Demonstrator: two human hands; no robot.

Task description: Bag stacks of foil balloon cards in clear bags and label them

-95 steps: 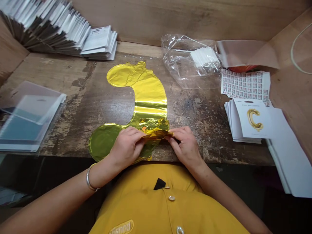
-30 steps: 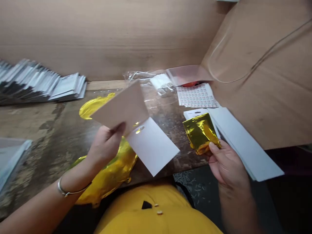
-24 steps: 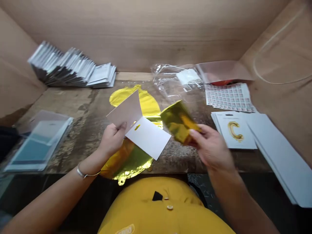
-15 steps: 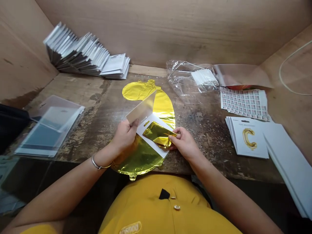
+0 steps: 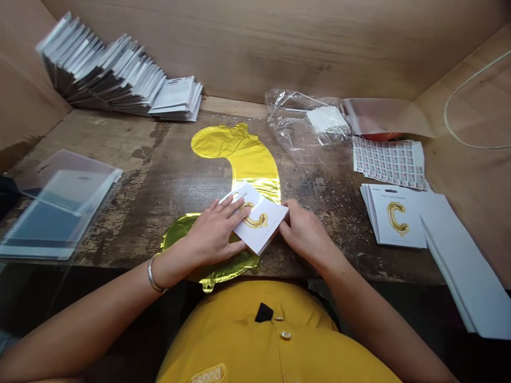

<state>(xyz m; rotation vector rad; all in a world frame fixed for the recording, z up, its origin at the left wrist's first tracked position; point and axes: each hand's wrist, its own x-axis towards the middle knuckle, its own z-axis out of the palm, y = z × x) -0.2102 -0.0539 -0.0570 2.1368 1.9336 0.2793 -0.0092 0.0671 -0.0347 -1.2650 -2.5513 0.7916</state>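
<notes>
A folded white card [image 5: 264,219] with a gold C printed on it lies closed above a flat gold foil balloon [image 5: 257,165]. My left hand [image 5: 217,229] rests flat on the card's left part, its fingers spread. At the card's right corner, my right hand [image 5: 304,230] pinches the edge between thumb and fingers. The balloon spreads on the wooden table beneath the card and my left hand, curving from the upper left down to the front edge. The folded gold foil piece is hidden from view.
White cards [image 5: 104,69] stand in a long leaning row at the back left. Clear sleeves [image 5: 59,205] lie left. Crinkled plastic [image 5: 291,122], a sticker sheet [image 5: 389,162], printed C cards [image 5: 399,218] and long white card strips [image 5: 463,260] are at the right.
The open card has been folded shut over the folded gold foil, its printed side now up. My left hand has let go of the flap and spread over the card. The camera view has shifted slightly.
</notes>
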